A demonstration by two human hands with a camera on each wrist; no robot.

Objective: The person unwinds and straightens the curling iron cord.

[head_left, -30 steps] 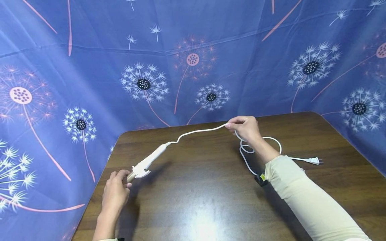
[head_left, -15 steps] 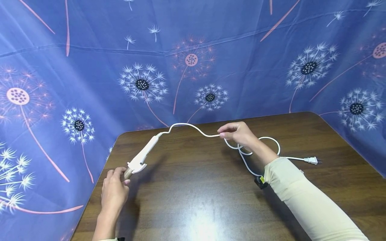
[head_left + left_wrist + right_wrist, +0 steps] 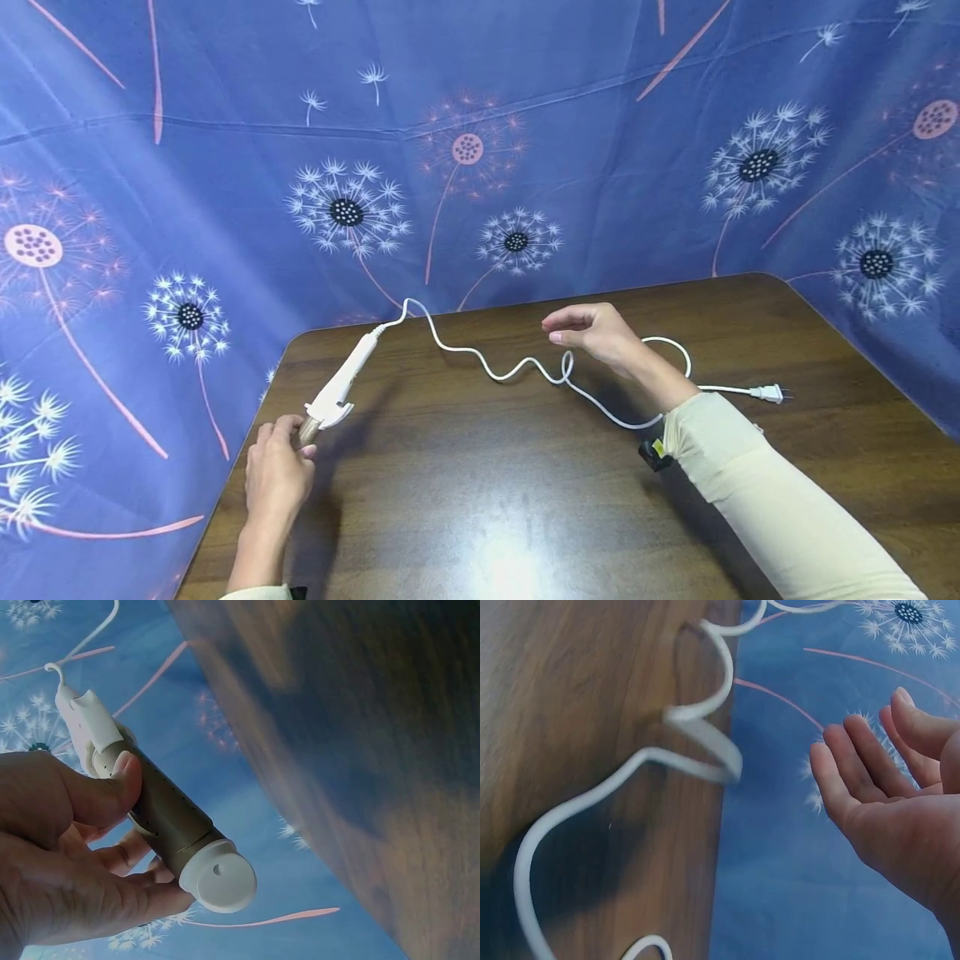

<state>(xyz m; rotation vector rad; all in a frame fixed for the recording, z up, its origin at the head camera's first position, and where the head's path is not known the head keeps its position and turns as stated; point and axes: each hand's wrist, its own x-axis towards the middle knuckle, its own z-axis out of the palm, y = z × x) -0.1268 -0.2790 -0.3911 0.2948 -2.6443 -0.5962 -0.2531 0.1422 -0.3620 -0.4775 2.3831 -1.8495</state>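
Note:
A white curling iron (image 3: 347, 373) with a bronze barrel is held above the table's left side, its handle pointing away. My left hand (image 3: 277, 477) grips the barrel near its end. In the left wrist view, thumb and fingers wrap the bronze barrel (image 3: 174, 814), and a round white cap shows at its tip. A white power cord (image 3: 457, 348) leaves the handle and falls in loose waves to the right. Just above the cord, my right hand (image 3: 600, 337) holds nothing; in the right wrist view its fingers (image 3: 866, 765) are loosely bent, apart from the cord.
The two-pin plug (image 3: 767, 393) lies on the wooden table (image 3: 465, 467) at the right, beyond the right sleeve (image 3: 742, 467). A blue dandelion-print cloth (image 3: 420, 75) hangs along the table's back and left. A black wrist device (image 3: 655, 455) sits by the right cuff.
My right hand moved left and slightly down, then let go of the cord, which dropped into loose waves. The curling iron's handle tilted more upright and shifted slightly left, still in my left hand.

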